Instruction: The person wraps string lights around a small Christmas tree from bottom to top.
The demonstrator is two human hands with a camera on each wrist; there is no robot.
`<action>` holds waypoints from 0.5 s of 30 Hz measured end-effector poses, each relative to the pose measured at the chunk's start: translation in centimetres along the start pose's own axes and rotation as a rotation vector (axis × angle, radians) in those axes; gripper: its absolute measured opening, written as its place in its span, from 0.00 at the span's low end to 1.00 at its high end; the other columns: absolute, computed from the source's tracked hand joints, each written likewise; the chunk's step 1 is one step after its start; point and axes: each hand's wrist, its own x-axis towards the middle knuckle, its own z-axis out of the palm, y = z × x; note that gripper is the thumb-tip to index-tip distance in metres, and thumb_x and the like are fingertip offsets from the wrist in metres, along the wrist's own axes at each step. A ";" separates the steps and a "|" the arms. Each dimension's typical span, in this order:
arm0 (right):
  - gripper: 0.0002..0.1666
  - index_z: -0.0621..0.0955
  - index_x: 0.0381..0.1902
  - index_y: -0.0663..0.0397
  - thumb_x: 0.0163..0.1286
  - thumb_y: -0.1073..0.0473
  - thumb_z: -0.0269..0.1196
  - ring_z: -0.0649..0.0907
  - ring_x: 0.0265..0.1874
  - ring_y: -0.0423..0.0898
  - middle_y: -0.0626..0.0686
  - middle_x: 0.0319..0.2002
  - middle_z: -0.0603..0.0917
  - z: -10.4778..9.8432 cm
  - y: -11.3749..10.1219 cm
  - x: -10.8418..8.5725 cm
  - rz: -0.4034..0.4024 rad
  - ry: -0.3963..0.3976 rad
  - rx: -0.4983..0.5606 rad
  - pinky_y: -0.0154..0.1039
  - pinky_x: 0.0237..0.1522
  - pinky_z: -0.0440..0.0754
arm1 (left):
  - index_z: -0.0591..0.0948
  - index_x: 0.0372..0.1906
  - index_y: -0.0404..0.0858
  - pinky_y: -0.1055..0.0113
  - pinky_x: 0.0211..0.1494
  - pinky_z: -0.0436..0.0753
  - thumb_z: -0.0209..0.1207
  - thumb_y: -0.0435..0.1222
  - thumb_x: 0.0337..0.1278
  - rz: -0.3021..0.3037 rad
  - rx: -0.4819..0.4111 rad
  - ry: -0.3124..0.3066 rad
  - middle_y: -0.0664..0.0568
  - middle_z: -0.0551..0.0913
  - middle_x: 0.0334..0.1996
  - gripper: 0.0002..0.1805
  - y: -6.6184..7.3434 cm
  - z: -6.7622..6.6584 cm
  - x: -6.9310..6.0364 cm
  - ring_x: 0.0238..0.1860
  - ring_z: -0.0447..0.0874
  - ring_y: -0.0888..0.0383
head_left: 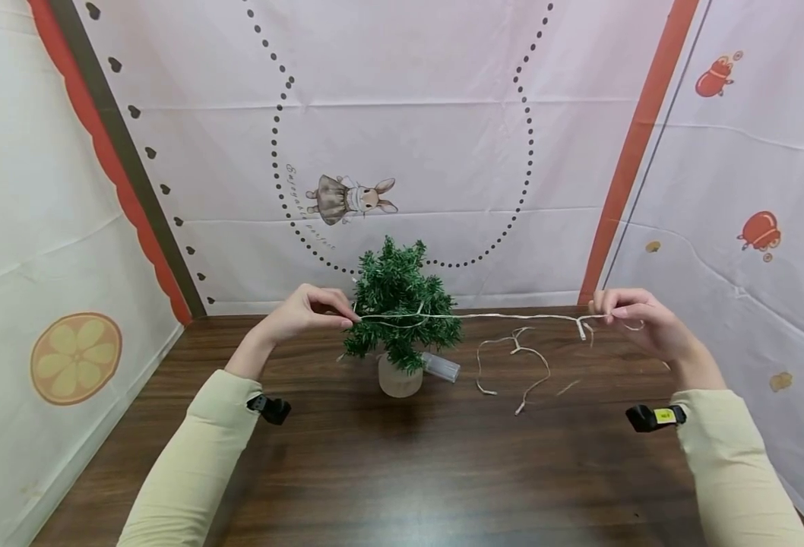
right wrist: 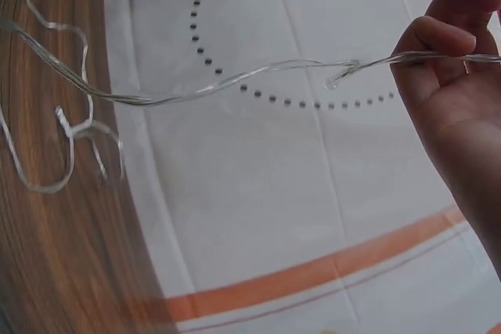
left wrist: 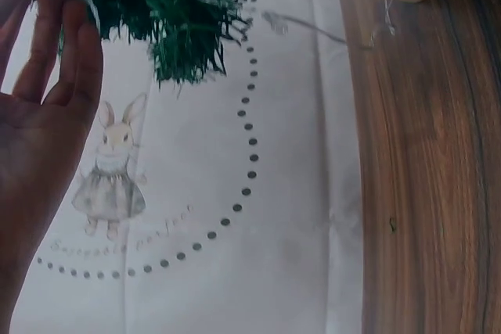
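A small green artificial Christmas tree (head_left: 394, 277) stands upright on a pale round base (head_left: 400, 380) near the back of the table. A thin, clear wire of string lights (head_left: 498, 315) stretches nearly straight across its front. At the tree's left side my left hand (head_left: 309, 309) pinches the wire between thumb and fingers. Well to the right, my right hand (head_left: 644, 319) pinches the same strand, close to a small bulb (head_left: 582, 331). In the right wrist view the wire (right wrist: 211, 87) runs as a twisted strand into the curled right fingers. Some wire is hidden among the branches.
A translucent grey box (head_left: 441, 368) lies beside the tree's base. More of the light string (head_left: 546, 363) lies in loose loops on the brown wooden table (head_left: 402, 471). Printed cloth walls (head_left: 409, 137) stand behind and at both sides.
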 end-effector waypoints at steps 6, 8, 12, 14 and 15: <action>0.37 0.75 0.36 0.70 0.53 0.84 0.18 0.69 0.38 0.49 0.57 0.32 0.69 -0.4 -0.5 -1.0 0.024 0.068 0.021 0.37 0.43 0.67 | 0.86 0.38 0.37 0.61 0.22 0.68 0.63 0.28 0.55 0.000 0.045 0.076 0.47 0.84 0.34 0.06 0.6 1.0 0.5 0.21 0.68 0.52; 0.35 0.76 0.38 0.71 0.59 0.84 0.19 0.70 0.35 0.49 0.55 0.33 0.72 -0.5 -0.8 -1.2 0.045 0.113 0.012 0.36 0.39 0.70 | 0.86 0.39 0.37 0.63 0.23 0.69 0.63 0.28 0.55 -0.026 0.066 0.101 0.48 0.84 0.34 0.07 1.0 1.3 0.7 0.22 0.69 0.51; 0.29 0.77 0.41 0.71 0.67 0.82 0.27 0.72 0.31 0.47 0.52 0.32 0.77 -0.5 -1.4 -1.4 0.080 0.187 -0.063 0.34 0.35 0.72 | 0.85 0.40 0.38 0.61 0.27 0.75 0.62 0.29 0.57 -0.081 0.110 0.104 0.50 0.84 0.36 0.07 2.9 2.1 0.8 0.25 0.74 0.46; 0.27 0.77 0.42 0.71 0.68 0.82 0.30 0.73 0.30 0.45 0.50 0.32 0.78 -0.5 -1.6 -1.4 0.098 0.202 -0.103 0.33 0.35 0.74 | 0.85 0.40 0.39 0.62 0.30 0.78 0.62 0.30 0.58 -0.110 0.142 0.110 0.51 0.83 0.36 0.07 3.9 2.4 0.8 0.27 0.76 0.46; 0.27 0.78 0.43 0.70 0.68 0.82 0.31 0.74 0.30 0.44 0.49 0.32 0.78 -0.4 -1.7 -1.3 0.109 0.209 -0.127 0.32 0.34 0.74 | 0.84 0.40 0.39 0.62 0.31 0.78 0.62 0.31 0.58 -0.116 0.154 0.124 0.51 0.83 0.36 0.06 4.3 2.6 0.7 0.28 0.76 0.45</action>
